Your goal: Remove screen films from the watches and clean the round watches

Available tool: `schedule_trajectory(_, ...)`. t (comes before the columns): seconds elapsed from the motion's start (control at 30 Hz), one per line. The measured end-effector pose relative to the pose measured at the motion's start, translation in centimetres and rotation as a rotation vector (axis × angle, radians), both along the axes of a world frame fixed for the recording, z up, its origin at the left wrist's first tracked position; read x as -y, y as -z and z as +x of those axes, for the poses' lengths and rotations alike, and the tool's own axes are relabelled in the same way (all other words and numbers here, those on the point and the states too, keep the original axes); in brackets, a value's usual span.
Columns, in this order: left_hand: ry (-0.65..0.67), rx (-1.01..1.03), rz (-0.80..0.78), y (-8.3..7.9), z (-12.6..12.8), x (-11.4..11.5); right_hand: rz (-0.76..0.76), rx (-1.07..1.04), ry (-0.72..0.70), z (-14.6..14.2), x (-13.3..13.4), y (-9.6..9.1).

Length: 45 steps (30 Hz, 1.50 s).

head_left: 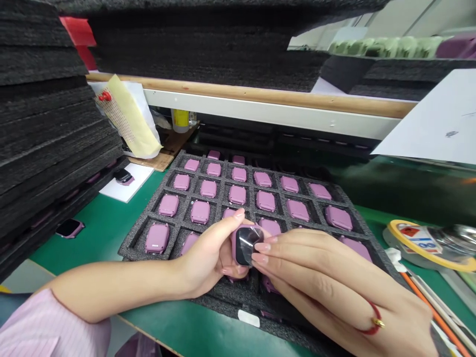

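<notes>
My left hand (215, 248) is closed around a purple smartwatch case (243, 245) with its black screen facing up, and the thumb lies along its upper left edge. At the screen's right side, the fingertips of my right hand (320, 267) are pressed together on what looks like a clear film (255, 238) over the glass. Beneath both hands lies a black foam tray (174, 213) with square compartments. Purple watch cases (156, 237) sit in several compartments, backs up. My hands hide part of the front rows.
Stacked black foam trays (37, 124) rise on the left, near a loose watch (70, 228) and another watch (123, 176) on white paper. A shelf edge (260, 106) crosses behind. Tape roll (401, 238), metal-topped container (461, 240) and orange stick (427, 302) lie right.
</notes>
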<state>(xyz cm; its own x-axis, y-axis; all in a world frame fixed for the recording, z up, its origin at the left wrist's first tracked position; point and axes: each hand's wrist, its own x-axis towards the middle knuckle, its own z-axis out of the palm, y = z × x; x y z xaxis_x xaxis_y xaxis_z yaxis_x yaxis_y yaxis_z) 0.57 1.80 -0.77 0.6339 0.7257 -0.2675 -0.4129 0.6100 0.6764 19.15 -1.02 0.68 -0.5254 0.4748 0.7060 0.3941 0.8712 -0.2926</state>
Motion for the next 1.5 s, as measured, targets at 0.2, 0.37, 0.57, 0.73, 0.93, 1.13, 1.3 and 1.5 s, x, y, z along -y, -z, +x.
schedule_trajectory(0.2, -0.019, 0.063, -0.030, 0.3, 0.0, 0.1, 0.054, 0.092, 0.060, -0.5, -0.5, -0.4)
schedule_trajectory(0.37, -0.013, 0.012, -0.012, 0.5, -0.2, -0.1, 0.078, 0.081, 0.169, -0.9, -0.9, -0.1)
schedule_trajectory(0.57, 0.011, -0.015, 0.017, 0.5, -0.2, -0.1, 0.041, 0.071, 0.132, -0.8, -1.0, 0.0)
schedule_trajectory(0.73, 0.024, 0.029, 0.043, 0.4, -0.2, 0.0, 0.075, 0.033, 0.104, -1.0, -0.9, -0.2)
schedule_trajectory(0.93, 0.035, 0.004, 0.064, 0.1, -0.1, 0.2, -0.183, -0.281, 0.223, -1.1, -1.0, -0.4)
schedule_trajectory(1.13, 0.034, -0.011, 0.014, 0.0, -0.1, 0.0, -0.550, -0.839, 0.191, -0.6, -1.4, -0.2)
schedule_trajectory(1.3, 0.034, -0.002, 0.001, 0.1, -0.1, -0.1, -0.492, -0.752, 0.198, -0.6, -1.5, 0.2)
schedule_trajectory(1.5, 0.028, 0.014, 0.010, 0.1, -0.1, 0.0, -0.326, -0.599, 0.314, -0.7, -1.3, 0.0)
